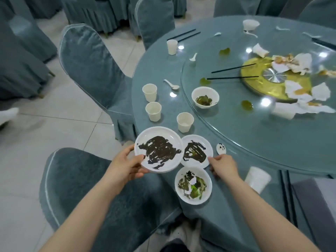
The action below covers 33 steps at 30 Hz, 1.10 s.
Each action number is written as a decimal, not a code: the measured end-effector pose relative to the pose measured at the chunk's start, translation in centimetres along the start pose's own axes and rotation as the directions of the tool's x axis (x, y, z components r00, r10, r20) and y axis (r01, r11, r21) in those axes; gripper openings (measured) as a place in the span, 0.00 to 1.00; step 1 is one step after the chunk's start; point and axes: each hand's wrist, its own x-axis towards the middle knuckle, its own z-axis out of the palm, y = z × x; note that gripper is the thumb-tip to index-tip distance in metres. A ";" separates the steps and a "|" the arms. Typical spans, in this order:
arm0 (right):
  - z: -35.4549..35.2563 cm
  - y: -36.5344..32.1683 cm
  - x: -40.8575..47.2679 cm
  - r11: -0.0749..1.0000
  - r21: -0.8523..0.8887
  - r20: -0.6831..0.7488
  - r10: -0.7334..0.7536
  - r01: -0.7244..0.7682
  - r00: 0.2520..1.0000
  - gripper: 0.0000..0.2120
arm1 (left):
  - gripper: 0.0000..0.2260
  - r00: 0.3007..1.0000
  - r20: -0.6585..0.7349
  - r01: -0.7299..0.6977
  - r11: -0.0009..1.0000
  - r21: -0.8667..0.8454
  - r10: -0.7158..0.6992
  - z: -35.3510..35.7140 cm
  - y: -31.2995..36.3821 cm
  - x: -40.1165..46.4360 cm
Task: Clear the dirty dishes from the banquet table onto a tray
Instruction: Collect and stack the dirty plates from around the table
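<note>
We are gripping the large plate [158, 149] in our left hand [127, 168], our right hand [224, 166] pinching the smaller plate [197, 150] beside it, keeping both level.

White plates [158, 149], teal tablecloth [236, 142]

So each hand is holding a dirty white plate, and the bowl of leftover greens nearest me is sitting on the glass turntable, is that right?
Not quite. The head view shows that bowl on the tablecloth at the table's edge, off the turntable. The left hand and right hand each hold a plate.
</note>
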 end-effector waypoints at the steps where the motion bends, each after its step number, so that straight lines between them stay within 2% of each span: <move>1: 0.2 -0.3 0.4 0.999 -0.043 -0.019 -0.001 0.000 1.000 0.16 | 0.14 1.000 -0.015 0.001 1.000 0.002 -0.001 0.0 -0.1 0.2; 4: 0.4 -0.8 1.4 0.998 -0.038 -0.024 0.050 -0.051 0.998 0.12 | 0.16 0.999 -0.044 0.004 1.000 0.006 -0.004 -0.4 -0.2 0.5; 10: -0.2 -1.4 1.5 0.955 0.271 -0.041 0.138 -0.122 0.990 0.04 | 0.17 0.997 -0.072 0.010 1.000 -0.026 -0.012 -1.7 -0.5 1.1; 14: -2.1 -2.4 -0.4 0.896 0.418 -0.027 0.174 -0.147 0.984 0.03 | 0.16 0.998 -0.057 0.015 0.999 -0.052 -0.018 -2.4 -0.5 1.4; 18: -3.6 -3.1 -4.3 0.847 0.510 -0.029 0.192 -0.151 0.981 0.06 | 0.16 1.000 0.004 0.004 0.999 -0.046 -0.004 -2.8 -0.1 1.2; 22: -3.3 -4.3 -8.9 0.763 0.641 -0.013 0.118 -0.082 0.993 0.06 | 0.18 0.995 0.101 -0.009 1.000 -0.007 0.009 -3.2 0.4 0.6; 27: -1.8 -5.8 -13.9 0.770 0.634 0.061 0.047 -0.075 0.997 0.05 | 0.18 0.973 0.229 -0.029 0.999 0.018 0.024 -3.6 0.4 -0.9; 33: 0.4 -6.8 -17.8 0.761 0.648 0.034 0.026 -0.042 0.999 0.06 | 0.14 0.936 0.348 -0.075 0.996 0.047 0.054 -4.1 -0.1 -2.2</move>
